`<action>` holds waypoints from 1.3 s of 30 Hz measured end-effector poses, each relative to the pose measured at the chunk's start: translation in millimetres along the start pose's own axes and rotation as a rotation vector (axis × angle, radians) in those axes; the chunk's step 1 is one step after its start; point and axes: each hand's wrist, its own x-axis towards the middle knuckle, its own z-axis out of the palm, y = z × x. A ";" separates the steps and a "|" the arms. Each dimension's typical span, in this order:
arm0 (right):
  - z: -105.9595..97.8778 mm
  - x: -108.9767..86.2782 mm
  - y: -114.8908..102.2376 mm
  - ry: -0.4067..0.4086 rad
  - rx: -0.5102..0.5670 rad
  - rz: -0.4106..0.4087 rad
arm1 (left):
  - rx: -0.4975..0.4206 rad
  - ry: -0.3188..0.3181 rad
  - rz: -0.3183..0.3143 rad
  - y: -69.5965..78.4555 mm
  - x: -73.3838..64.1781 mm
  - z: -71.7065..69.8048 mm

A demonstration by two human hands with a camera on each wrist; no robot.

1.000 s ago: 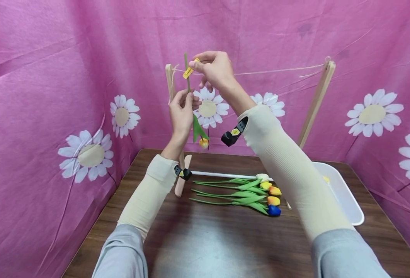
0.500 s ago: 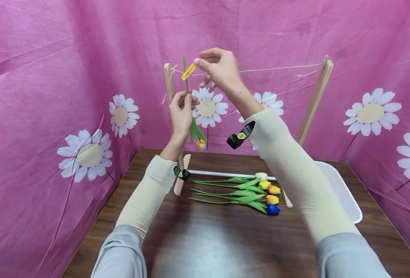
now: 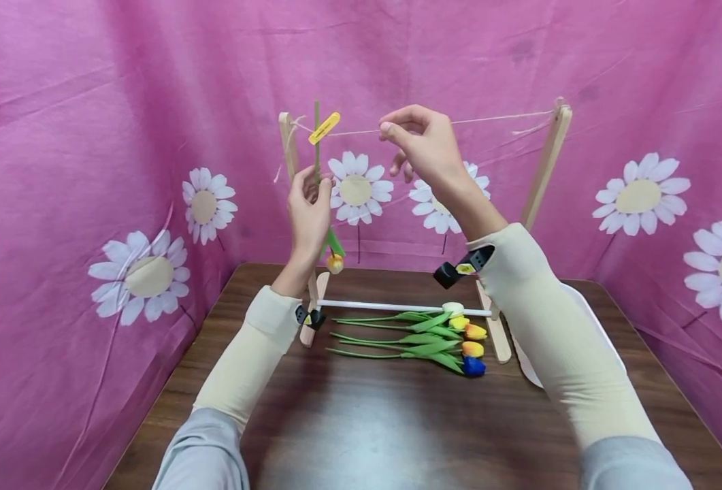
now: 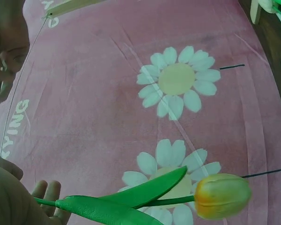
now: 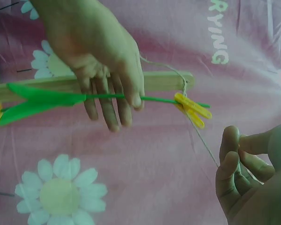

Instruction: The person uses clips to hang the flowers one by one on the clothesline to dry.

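An artificial yellow-orange tulip (image 3: 335, 264) hangs bloom down, its stem rising through my left hand (image 3: 308, 211). In the right wrist view the left thumb lies across the green stem (image 5: 105, 96), with the other fingers behind it. Above that hand, a yellow clothespin (image 3: 324, 128) clips the stem at the string (image 3: 354, 132), near the left post. My right hand (image 3: 424, 146) is off the clothespin, to its right, holding nothing visible. Its thumb and index tips are close together right at the string, and its fingers are loosely bent.
Several tulips (image 3: 428, 340) with white, yellow, orange and blue blooms lie on the wooden table (image 3: 361, 422). Behind them a white rod (image 3: 385, 306) joins the feet of the wooden posts (image 3: 547, 163). A white tray (image 3: 593, 320) stands at the right, partly behind the right sleeve.
My right hand has let go of the clothespin and moved right and slightly down. The clothespin stays on stem and string. My left hand has slid a little lower along the stem.
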 end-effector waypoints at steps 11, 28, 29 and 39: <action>-55.4 -32.4 31.1 0.044 -0.093 0.013 | 0.131 -0.077 -0.062 -10.7 -26.1 -29.0; -144.7 -96.7 86.2 0.014 -0.359 0.127 | 0.356 -0.132 -0.197 -57.0 -74.1 -88.2; -149.6 -100.4 89.9 0.011 -0.380 0.137 | 0.375 -0.132 -0.211 -61.1 -77.6 -90.9; -196.8 -124.0 129.7 -0.061 -0.748 0.201 | 0.508 -0.163 -0.275 -98.5 -105.4 -109.0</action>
